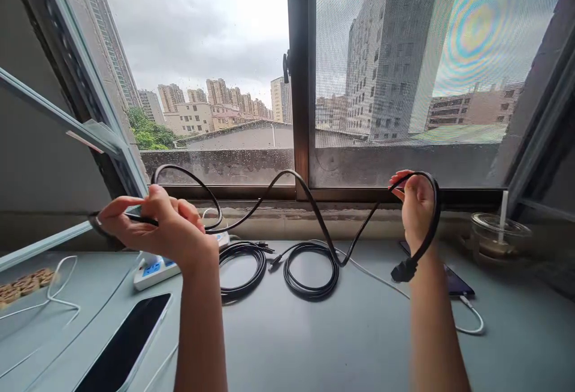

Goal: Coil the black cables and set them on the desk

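Note:
A black power cable (314,203) hangs in loose waves between my two hands, above the desk. My left hand (157,224) is closed round one stretch of it, and a loop rises behind the fingers. On the other side my right hand (417,200) pinches the cable between thumb and fingers. From there an end curves over the wrist and hangs down, tipped with a black plug (404,269). The cable's other end cannot be made out. Below lie two coiled black cables, a left coil (258,272) and a right coil (332,278), flat on the desk.
A white power strip (155,275) and a phone (128,344) lie at the left. Under my right forearm is a dark tablet-like device (458,284) with a white cord (478,320). A lidded drink cup (498,242) with a straw stands far right. A window (302,81) rises behind the desk.

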The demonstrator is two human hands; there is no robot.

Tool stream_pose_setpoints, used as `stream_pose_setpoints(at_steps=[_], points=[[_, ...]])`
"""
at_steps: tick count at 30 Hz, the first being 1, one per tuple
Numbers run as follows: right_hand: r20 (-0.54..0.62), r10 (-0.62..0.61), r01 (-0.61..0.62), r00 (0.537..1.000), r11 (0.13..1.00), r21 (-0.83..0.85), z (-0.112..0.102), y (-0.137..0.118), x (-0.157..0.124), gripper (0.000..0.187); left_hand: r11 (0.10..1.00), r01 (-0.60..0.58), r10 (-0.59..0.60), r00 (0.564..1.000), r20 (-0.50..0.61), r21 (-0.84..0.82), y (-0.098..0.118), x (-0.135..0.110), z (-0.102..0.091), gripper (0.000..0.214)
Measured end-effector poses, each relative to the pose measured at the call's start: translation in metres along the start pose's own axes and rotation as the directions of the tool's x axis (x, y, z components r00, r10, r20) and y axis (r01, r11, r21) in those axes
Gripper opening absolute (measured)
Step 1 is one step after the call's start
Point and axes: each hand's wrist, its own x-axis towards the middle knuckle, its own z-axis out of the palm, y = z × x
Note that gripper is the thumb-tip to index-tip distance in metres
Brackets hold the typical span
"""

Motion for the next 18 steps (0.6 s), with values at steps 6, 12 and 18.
stream_pose_setpoints(at_steps=[6,12,18], points=[[0.038,-0.045,0.051,0.998,0.983,-0.177,0.008,-0.008,-0.007,0.04,1.0,0.028,-0.028,0.999,0.019,-0.006,0.003,-0.004,0.003,0.022],[0.266,0.055,-0.042,0.962,0.998,-0.055,0.031,-0.034,-0.02,0.034,0.989,0.144,-0.139,0.982,0.127,-0.032,0.003,-0.016,0.011,0.02],[0.645,0.266,-0.517,0.716,0.823,0.234,0.041,-0.062,-0.029,0.037,0.961,0.166,-0.081,0.932,0.353,-0.219,0.01,-0.022,0.013,0.008]])
